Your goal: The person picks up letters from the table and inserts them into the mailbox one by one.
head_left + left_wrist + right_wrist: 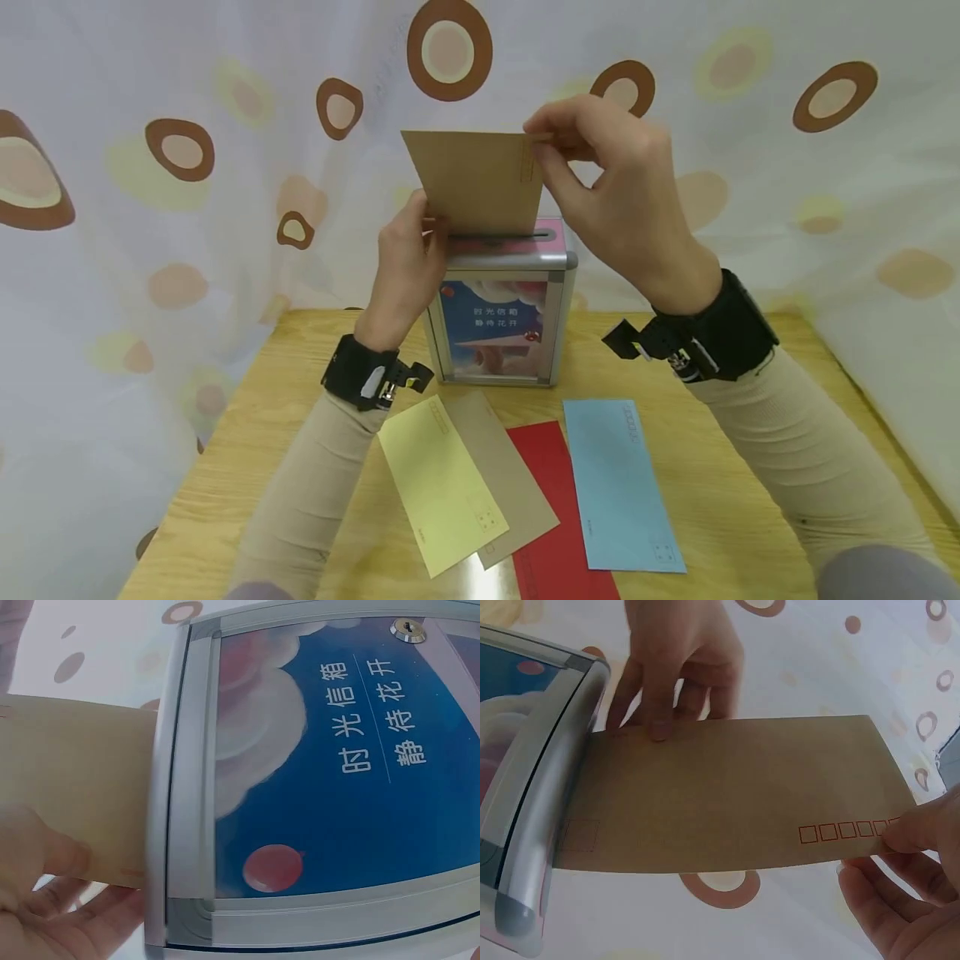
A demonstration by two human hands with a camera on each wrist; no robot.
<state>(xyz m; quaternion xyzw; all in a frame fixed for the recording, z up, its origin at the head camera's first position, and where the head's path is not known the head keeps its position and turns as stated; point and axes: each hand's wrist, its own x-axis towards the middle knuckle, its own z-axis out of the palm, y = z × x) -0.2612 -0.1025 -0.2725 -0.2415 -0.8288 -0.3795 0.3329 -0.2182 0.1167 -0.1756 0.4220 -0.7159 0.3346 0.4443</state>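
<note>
A brown kraft envelope (480,179) stands on end over the slotted top of a silver-framed letter box (498,329), its lower edge right at the slot (543,235). My right hand (618,179) pinches its upper right corner between thumb and fingers, beside the row of red squares in the right wrist view. Low on the opposite edge, my left hand (408,262) pinches the envelope near the box top, thumb on the face and fingers behind, as the left wrist view shows. The box front carries a blue picture with white lettering and a small lock (408,630).
On the wooden table (247,433) before the box lie a yellow envelope (442,487), a second brown envelope (517,492) partly beneath it, a red envelope (558,517) and a light blue envelope (622,487). A patterned white curtain (247,50) hangs behind the table.
</note>
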